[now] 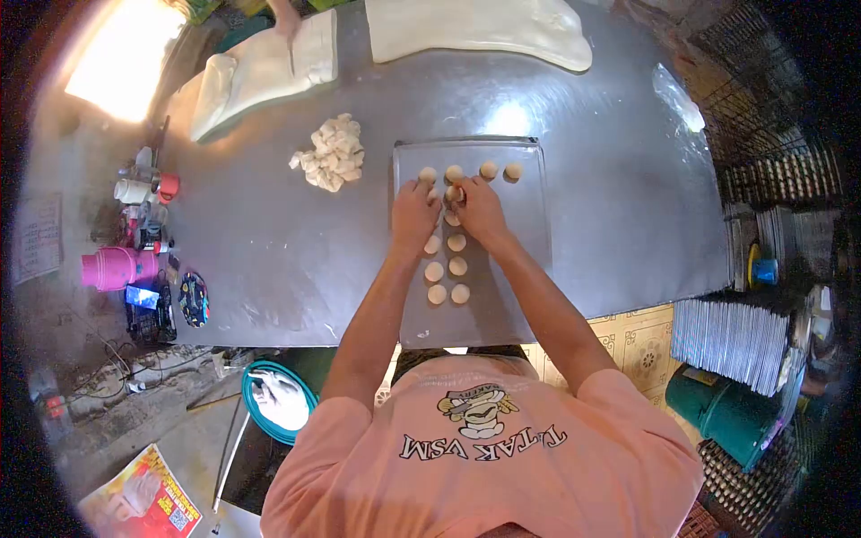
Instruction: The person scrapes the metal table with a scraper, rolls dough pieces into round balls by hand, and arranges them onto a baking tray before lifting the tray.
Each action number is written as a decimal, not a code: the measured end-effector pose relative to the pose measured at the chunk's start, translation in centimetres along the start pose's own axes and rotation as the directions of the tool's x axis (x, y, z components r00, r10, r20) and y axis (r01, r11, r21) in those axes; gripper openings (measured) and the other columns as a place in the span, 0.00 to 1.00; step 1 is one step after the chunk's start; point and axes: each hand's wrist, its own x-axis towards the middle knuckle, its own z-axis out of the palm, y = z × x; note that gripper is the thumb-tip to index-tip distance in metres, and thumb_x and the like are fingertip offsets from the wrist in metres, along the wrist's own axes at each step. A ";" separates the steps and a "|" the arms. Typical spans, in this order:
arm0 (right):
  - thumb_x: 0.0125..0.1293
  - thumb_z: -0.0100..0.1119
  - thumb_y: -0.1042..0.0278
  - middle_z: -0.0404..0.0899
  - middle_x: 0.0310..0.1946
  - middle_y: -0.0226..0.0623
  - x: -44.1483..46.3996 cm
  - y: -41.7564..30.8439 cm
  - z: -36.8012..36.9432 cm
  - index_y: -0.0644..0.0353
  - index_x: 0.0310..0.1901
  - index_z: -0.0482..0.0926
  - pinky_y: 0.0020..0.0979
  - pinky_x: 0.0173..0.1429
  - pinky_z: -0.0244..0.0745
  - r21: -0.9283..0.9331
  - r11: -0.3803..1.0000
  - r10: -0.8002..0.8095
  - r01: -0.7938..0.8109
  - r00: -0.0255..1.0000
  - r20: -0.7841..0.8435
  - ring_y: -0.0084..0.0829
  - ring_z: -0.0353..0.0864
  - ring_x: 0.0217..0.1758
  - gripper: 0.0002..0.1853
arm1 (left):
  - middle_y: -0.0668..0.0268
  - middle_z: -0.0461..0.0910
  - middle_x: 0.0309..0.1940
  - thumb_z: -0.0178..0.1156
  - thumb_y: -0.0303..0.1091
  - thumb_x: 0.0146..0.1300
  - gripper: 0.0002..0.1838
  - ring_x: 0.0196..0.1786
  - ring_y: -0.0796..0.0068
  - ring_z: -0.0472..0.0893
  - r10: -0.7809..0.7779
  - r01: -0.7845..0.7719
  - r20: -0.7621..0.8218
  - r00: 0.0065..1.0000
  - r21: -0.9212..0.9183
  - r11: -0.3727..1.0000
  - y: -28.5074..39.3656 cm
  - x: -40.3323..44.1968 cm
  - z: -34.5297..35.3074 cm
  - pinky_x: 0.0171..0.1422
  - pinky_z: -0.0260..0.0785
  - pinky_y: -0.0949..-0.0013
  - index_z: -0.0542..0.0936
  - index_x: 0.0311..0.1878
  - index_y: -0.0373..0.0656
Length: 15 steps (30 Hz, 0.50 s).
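A flat metal tray [517,260] lies at the table's near edge, with several round dough balls [457,266] in two columns and a row along its far end. My left hand [415,213] is over the left column, its fingers curled at a dough ball [432,194] that is partly covered. Close beside it, my right hand [481,211] has its fingertips bent onto a dough ball [454,192] in the other column. Left of the tray sits a heap of cut dough pieces [331,153].
A large dough sheet [475,31] and a folded dough slab [269,73] lie on the metal table [619,179]'s far side. Another person's hand [285,25] is at the slab. Stacked trays [731,345] stand right; a teal bucket [280,403] is below left.
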 end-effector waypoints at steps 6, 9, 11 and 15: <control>0.52 0.64 0.70 0.75 0.38 0.45 -0.5 0.5 -0.5 0.62 0.44 0.77 0.42 0.45 0.73 0.055 0.997 -0.052 0.053 0.998 -0.024 0.47 0.77 0.41 0.16 | 0.55 0.77 0.37 0.64 0.29 0.51 0.11 0.41 0.53 0.78 -0.162 0.161 -0.005 0.987 -0.126 0.979 1.1 -0.6 -0.6 0.45 0.72 0.59 0.80 0.39 0.39; 0.51 0.65 0.72 0.75 0.38 0.45 -1.1 0.3 -0.9 0.62 0.43 0.77 0.42 0.45 0.74 0.138 0.985 -0.090 0.101 0.993 -0.080 0.47 0.77 0.40 0.16 | 0.56 0.78 0.38 0.65 0.29 0.51 0.11 0.40 0.56 0.79 -0.300 0.287 -0.006 0.954 -0.264 0.921 1.2 -1.7 -0.9 0.44 0.72 0.61 0.80 0.40 0.40; 0.51 0.65 0.71 0.75 0.38 0.45 -2.6 -0.1 -1.1 0.62 0.42 0.77 0.41 0.45 0.73 0.254 0.967 -0.012 0.021 0.999 -0.034 0.47 0.77 0.40 0.16 | 0.57 0.78 0.39 0.65 0.30 0.52 0.11 0.39 0.60 0.80 -0.315 0.300 -0.043 0.948 -0.213 0.930 3.3 -3.2 -2.7 0.43 0.72 0.62 0.81 0.40 0.40; 0.52 0.64 0.71 0.75 0.38 0.44 -3.5 0.2 0.0 0.62 0.40 0.78 0.40 0.44 0.74 0.078 0.996 -0.056 0.052 0.997 0.055 0.46 0.77 0.39 0.13 | 0.59 0.79 0.38 0.67 0.31 0.52 0.12 0.35 0.64 0.80 -0.162 0.145 -0.100 0.982 -0.159 0.977 2.3 -5.4 -1.4 0.38 0.72 0.64 0.82 0.41 0.42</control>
